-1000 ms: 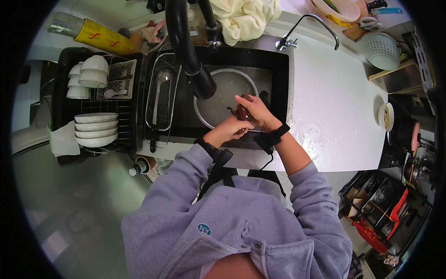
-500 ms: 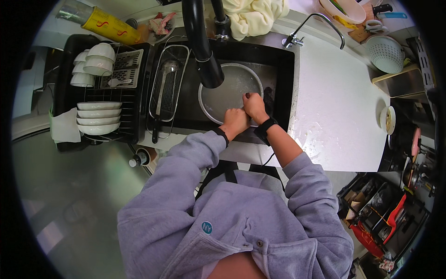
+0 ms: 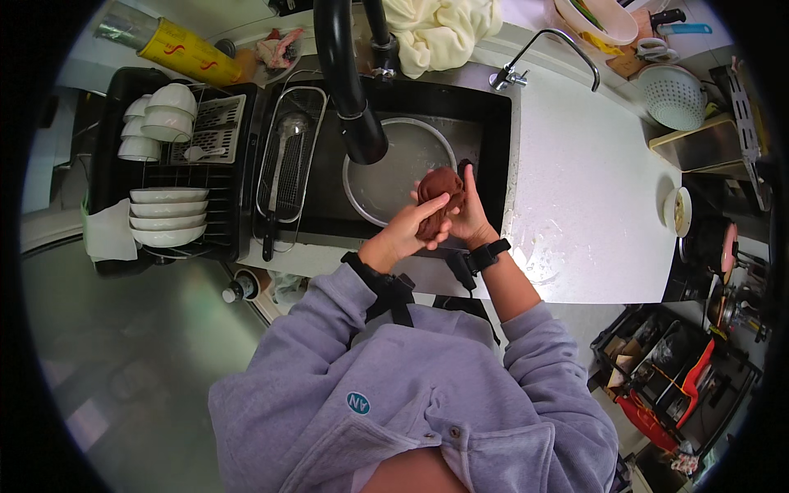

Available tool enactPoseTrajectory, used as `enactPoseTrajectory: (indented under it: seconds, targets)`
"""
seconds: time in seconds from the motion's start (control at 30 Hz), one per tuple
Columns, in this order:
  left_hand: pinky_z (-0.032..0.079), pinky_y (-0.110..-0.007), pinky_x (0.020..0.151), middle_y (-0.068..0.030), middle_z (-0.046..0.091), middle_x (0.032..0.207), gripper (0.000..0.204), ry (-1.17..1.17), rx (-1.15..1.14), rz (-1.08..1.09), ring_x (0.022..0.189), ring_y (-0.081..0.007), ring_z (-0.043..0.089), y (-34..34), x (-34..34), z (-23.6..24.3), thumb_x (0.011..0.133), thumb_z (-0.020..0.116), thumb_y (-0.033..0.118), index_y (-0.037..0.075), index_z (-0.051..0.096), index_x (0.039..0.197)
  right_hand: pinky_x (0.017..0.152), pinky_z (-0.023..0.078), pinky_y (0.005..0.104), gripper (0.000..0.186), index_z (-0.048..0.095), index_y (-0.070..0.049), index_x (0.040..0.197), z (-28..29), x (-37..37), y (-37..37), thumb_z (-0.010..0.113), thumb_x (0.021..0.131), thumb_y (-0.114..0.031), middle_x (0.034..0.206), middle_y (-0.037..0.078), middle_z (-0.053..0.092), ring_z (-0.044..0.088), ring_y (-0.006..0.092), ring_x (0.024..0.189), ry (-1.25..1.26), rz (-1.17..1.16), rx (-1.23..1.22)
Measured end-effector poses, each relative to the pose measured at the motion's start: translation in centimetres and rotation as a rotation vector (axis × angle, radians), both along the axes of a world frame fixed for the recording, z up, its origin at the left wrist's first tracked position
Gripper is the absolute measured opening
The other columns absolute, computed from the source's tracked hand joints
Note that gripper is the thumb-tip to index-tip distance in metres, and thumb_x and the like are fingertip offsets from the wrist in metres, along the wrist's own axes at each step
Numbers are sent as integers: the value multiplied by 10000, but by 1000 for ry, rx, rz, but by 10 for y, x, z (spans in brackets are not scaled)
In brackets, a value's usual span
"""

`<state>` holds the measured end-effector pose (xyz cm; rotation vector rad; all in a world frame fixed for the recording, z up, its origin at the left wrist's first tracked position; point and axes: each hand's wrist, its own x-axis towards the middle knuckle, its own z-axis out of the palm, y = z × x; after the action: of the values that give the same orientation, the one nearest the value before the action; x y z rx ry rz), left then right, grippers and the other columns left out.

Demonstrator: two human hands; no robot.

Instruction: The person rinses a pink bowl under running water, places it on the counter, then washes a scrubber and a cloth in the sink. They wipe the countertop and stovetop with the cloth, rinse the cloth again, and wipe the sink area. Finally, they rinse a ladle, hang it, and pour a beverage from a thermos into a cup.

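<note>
Over a round metal basin in the black sink, both hands hold a soft reddish-brown lump, too unclear to name. My left hand wraps it from the lower left, thumb lying across its front. My right hand cups it from the right with fingers pointing up. The black faucet hangs just up and left of the lump. A wire basket holding a long-handled utensil spans the sink's left side.
Left stands a dish rack with white bowls. Right is a white counter with a small tap, a colander and a bowl. Cream cloth and a yellow roll sit behind.
The lump, mostly hidden inside my hands half a second ago, now shows between them. My right hand has turned, its fingers rising alongside it; my left thumb has moved across its front.
</note>
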<state>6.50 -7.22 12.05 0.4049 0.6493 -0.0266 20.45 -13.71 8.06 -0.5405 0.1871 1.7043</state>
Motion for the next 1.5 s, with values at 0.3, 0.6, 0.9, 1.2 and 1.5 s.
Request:
enactPoseTrajectory:
  seconds: [0.3,0.6,0.9,1.2,1.5]
  targets:
    - [319,-191,382,-57,587,674,100,-30,-142,-24,484,-113,502,-13,-7,-29,853,589,147,71,560,795,586,483,282,204,558,-32,779,39,-9,25,606,889,-198,634,36,526,539,131,574,-635,173,18]
    - [462,-468,562,-185,644,721,248,488,1538,-225,641,-364,621,-14,18,-82,815,533,267,53,649,863,512,406,403,470,545,49,614,-26,-19,62,568,885,-335,508,188,480,418,287,450,-1467,123,-337]
    - [503,-454,590,-164,647,677,207,625,1746,-460,647,-356,644,-25,18,-75,728,599,292,107,678,678,669,463,452,414,640,30,715,-69,-8,44,555,870,-344,708,271,589,590,439,726,-1743,218,-461]
    - [485,-354,704,-171,651,829,371,259,1207,-228,784,-246,634,-14,-14,-38,819,627,345,12,596,980,559,447,249,311,645,13,865,-2,-21,27,660,845,-297,699,32,605,564,89,639,-1214,239,-157]
    - [428,-210,684,-4,620,838,257,514,901,472,768,-73,540,13,-189,11,915,572,221,-21,631,976,843,459,267,188,589,8,958,54,-113,42,642,778,16,1027,96,615,567,155,955,-1262,311,541]
